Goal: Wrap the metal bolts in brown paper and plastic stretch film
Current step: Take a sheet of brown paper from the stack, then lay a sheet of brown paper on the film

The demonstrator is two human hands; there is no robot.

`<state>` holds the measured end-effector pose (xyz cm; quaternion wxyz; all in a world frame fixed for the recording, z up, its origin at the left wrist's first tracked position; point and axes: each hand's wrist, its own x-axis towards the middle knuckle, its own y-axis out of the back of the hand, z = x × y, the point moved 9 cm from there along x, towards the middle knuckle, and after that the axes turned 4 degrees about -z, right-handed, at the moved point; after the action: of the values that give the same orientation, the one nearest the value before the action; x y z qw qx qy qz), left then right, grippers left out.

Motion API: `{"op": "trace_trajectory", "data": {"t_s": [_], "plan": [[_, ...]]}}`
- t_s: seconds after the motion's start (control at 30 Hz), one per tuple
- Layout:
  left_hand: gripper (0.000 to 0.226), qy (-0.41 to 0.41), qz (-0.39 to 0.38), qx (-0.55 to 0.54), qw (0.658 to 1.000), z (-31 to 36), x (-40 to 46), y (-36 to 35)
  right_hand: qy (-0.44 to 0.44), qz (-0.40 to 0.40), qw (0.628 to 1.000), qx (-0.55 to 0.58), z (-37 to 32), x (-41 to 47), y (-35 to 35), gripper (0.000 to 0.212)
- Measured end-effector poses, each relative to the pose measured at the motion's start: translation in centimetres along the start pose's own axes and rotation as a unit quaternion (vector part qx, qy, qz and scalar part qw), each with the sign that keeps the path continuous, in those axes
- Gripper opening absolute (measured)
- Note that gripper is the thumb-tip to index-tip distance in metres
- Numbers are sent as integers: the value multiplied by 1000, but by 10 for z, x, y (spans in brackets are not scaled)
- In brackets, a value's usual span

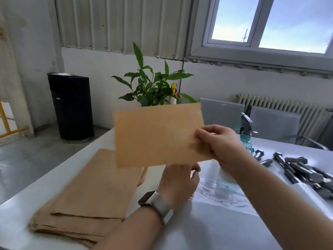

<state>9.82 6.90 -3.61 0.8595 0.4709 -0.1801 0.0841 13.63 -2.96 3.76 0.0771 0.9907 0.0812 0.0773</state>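
Note:
My right hand point(219, 144) pinches the right edge of a single brown paper sheet point(156, 135) and holds it up above the table. Just below the sheet is my left hand point(178, 181), a watch on its wrist, fingers loosely curled; its fingertips are partly hidden by the paper, and whether they touch it I cannot tell. A stack of brown paper sheets point(86, 199) lies on the white table point(207, 230) at the left. A pile of several metal bolts point(302, 171) lies at the right. A flat piece of clear plastic film point(221, 192) lies under my right forearm.
A blue spray bottle point(246, 134) stands behind my right hand. A potted green plant point(153, 87) rises behind the held sheet. A black bin point(71, 107) stands on the floor at the left. Grey chairs point(273, 123) and a radiator point(281, 105) line the far side.

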Motion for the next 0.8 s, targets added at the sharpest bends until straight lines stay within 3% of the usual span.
{"op": "trace_trajectory", "data": {"t_s": [0.03, 0.1, 0.2, 0.27, 0.33, 0.47, 0.53, 0.63, 0.8], "plan": [[17, 56, -14, -62, 996, -13, 0, 1, -28, 8, 999, 41, 14, -2, 28, 5], [12, 173, -37, -274, 945, -41, -1, -8, -80, 29, 993, 79, 46, -13, 75, 9], [21, 253, -8, -533, 807, -54, 0, -14, -121, 97, 987, 34, 88, -39, 131, 16], [51, 289, -21, -611, 737, -56, 1, -23, -128, 124, 984, -24, 102, -55, 153, 22], [60, 289, -63, -584, 756, -54, 2, -30, -126, 131, 979, -89, 107, -66, 164, 27], [28, 203, -44, -336, 918, -48, 4, -16, -99, 94, 970, -200, 103, -78, 165, 26], [31, 146, -44, -245, 957, -37, 4, -14, -85, 81, 959, -257, 101, -79, 165, 23], [42, 76, -43, -158, 984, -18, 3, -14, -75, 92, 927, -354, 98, -79, 170, 20], [43, 21, -33, -134, 990, -4, 2, -15, -74, 67, 877, -470, 98, -81, 168, 19]]}}
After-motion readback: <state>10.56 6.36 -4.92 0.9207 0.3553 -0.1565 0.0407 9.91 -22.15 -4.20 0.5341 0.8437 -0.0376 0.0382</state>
